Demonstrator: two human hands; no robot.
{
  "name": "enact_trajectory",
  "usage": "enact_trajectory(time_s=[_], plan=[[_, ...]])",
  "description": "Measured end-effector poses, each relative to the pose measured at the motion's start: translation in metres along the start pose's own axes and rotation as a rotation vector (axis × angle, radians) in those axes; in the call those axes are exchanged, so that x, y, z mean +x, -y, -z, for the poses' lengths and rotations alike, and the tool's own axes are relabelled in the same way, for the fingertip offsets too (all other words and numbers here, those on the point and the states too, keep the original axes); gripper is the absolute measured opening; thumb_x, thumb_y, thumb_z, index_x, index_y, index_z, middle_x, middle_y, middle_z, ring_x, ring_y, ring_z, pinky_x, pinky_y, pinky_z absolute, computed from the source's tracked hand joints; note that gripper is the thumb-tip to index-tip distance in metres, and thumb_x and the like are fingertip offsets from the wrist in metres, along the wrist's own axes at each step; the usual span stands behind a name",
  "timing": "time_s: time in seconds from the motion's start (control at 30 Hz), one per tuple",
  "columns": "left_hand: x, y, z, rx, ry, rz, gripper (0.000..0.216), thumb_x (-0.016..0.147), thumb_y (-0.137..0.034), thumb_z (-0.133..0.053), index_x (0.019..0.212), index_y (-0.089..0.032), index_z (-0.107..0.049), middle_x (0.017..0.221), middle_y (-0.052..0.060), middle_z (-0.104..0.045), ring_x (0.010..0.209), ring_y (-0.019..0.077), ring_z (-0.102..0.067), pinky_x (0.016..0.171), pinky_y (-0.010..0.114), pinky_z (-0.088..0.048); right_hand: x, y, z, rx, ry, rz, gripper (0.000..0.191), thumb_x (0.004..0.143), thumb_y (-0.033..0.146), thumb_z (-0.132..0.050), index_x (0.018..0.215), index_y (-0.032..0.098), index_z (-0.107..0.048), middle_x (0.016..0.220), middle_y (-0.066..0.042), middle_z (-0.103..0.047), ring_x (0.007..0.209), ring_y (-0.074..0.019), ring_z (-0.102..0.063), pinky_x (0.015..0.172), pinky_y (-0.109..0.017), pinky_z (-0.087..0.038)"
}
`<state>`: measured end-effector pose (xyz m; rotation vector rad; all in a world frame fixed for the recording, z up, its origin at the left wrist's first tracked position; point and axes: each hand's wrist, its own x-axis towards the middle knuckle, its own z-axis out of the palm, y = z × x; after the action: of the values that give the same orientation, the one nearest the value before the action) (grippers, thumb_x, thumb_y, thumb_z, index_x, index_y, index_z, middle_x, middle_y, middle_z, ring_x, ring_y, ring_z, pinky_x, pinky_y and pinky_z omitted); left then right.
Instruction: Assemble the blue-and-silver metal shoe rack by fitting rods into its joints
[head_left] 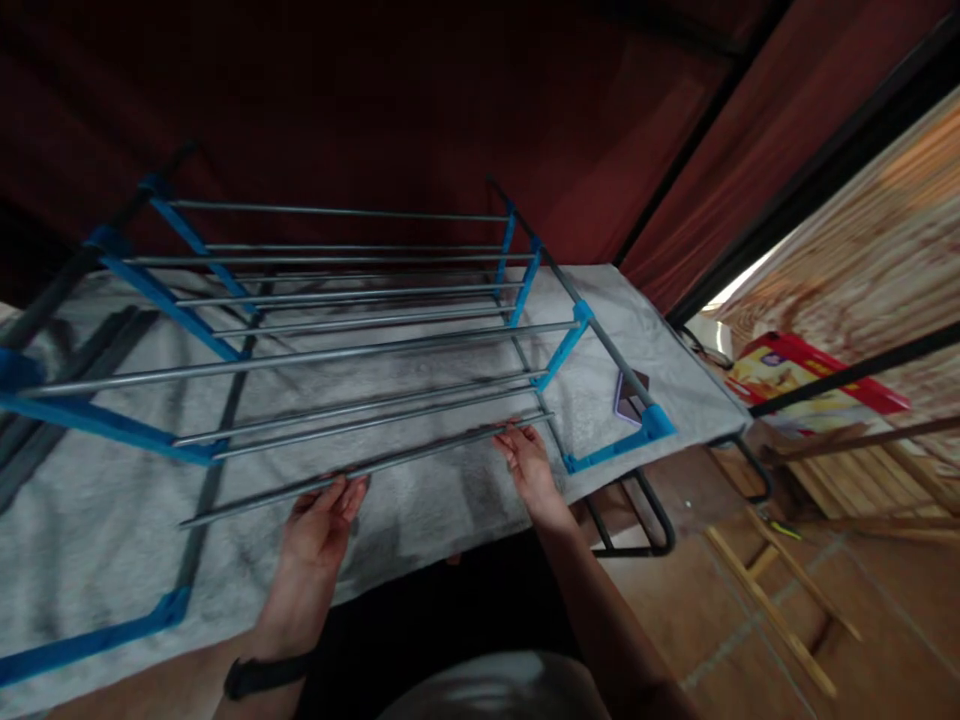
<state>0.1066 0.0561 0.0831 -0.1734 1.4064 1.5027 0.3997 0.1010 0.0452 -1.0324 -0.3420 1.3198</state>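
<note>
My left hand [324, 520] and my right hand [525, 460] are both closed around a thin grey metal tube [420, 456], one towards each end. The tube is held slightly tilted, its right end higher in the picture, near the front of a partly built rack. This rack has dark side poles [229, 410] joined by blue plastic brackets [161, 430], with several grey crossbars [322, 361] spanning between them. A blue bracket [611, 450] at the front right and another blue bracket [97, 640] at the front left carry no crossbar.
A light grey cloth [450, 520] covers the surface under the rack. Dark tubes [82, 370] lie at the left, and a phone-like flat object [631, 395] lies at the right. A red and yellow box [817, 385] and a wooden frame [780, 600] are off to the right.
</note>
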Motion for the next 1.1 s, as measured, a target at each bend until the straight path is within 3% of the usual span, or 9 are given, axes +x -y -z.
enact_trajectory(time_s=[0.13,0.3,0.47,0.63,0.93,1.1], plan=[[-0.009,0.0,-0.006,0.002,-0.015,-0.003,0.04,0.083,0.013,-0.064,0.065,-0.018,-0.049,0.07,-0.001,-0.074,0.067,0.0182,-0.08,0.073,0.029,-0.07,-0.002,0.006,-0.002,0.001,-0.001,0.007,0.024,0.075,0.03,-0.092,0.083,0.028,-0.069,0.081,0.006,-0.077,0.072,-0.0121,-0.072,0.079,-0.026,-0.068],[-0.018,-0.001,-0.008,0.009,0.016,-0.007,0.036,0.085,0.014,-0.064,0.069,-0.017,-0.057,0.069,-0.001,-0.074,0.066,0.0158,-0.079,0.074,0.025,-0.068,-0.003,0.016,-0.002,0.016,-0.021,0.007,0.02,0.083,0.025,-0.087,0.085,0.026,-0.068,0.081,0.006,-0.077,0.07,-0.0116,-0.073,0.081,-0.026,-0.068],[-0.022,0.001,-0.007,-0.003,0.004,-0.014,0.035,0.085,0.014,-0.063,0.07,-0.016,-0.058,0.069,-0.002,-0.073,0.068,0.0156,-0.08,0.076,0.025,-0.067,-0.003,0.03,0.005,0.046,-0.041,0.04,0.017,0.096,0.038,-0.08,0.092,0.026,-0.069,0.086,0.001,-0.082,0.076,-0.0148,-0.078,0.08,-0.028,-0.068],[-0.026,0.005,-0.009,0.008,0.024,-0.012,0.034,0.089,0.012,-0.063,0.072,-0.017,-0.062,0.068,-0.002,-0.072,0.067,0.0144,-0.079,0.074,0.023,-0.067,-0.001,0.038,0.016,0.065,-0.098,0.001,0.029,0.106,0.05,-0.066,0.092,0.025,-0.07,0.081,-0.001,-0.082,0.074,-0.0164,-0.078,0.076,-0.029,-0.068],[-0.03,0.004,-0.01,-0.019,0.028,-0.049,0.037,0.09,0.012,-0.063,0.069,-0.019,-0.06,0.07,-0.002,-0.073,0.065,0.0129,-0.077,0.073,0.024,-0.067,-0.005,0.032,0.022,0.036,-0.058,0.066,0.026,0.099,0.049,-0.078,0.093,0.024,-0.071,0.083,-0.001,-0.082,0.077,-0.0176,-0.079,0.082,-0.032,-0.069],[-0.026,0.006,-0.009,-0.033,0.016,-0.062,0.041,0.089,0.01,-0.066,0.065,-0.019,-0.05,0.068,-0.003,-0.071,0.066,0.0141,-0.078,0.073,0.025,-0.067,-0.003,0.029,0.025,0.02,-0.076,0.063,0.015,0.099,0.037,-0.077,0.093,0.025,-0.072,0.083,0.001,-0.08,0.075,-0.0149,-0.077,0.082,-0.029,-0.069]])
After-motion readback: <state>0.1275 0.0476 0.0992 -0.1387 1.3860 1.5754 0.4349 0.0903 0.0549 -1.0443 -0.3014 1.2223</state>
